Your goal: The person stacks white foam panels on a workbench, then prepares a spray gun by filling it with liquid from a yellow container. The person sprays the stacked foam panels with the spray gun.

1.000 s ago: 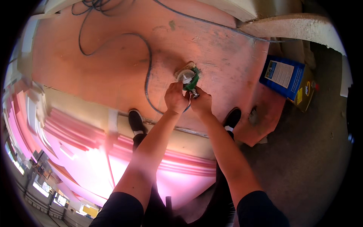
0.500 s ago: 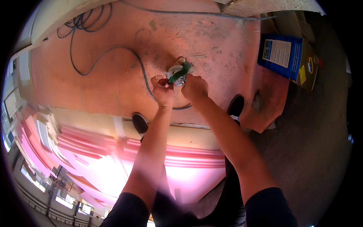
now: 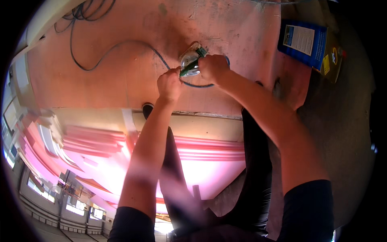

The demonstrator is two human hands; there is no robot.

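Note:
A small corded power tool with a green body, a silver round guard and a flat base plate, seemingly a circular saw [image 3: 189, 61], rests on a reddish-pink board [image 3: 100, 84]. My right hand [image 3: 215, 69] is wrapped around its green part from the right. At the near left end of the green part, my left hand [image 3: 169, 84] is closed with its fingertips pressed there; they hide what lies between them. A dark cable [image 3: 121, 45] runs across the board, passes behind my left hand and curves around below the saw towards my right hand.
Coiled cable [image 3: 86, 14] lies at the far left. A blue and gold rectangular tin [image 3: 318, 46] stands at the right, beyond the board's edge. My left shoe [image 3: 148, 109] is at the board's near edge. Stacked pink sheets [image 3: 209, 149] lie closer to me.
My left hand's fingers have closed at the green part, where thumb and finger were apart before. My right hand has moved further over the saw. The whole view has shifted, so the scene sits higher.

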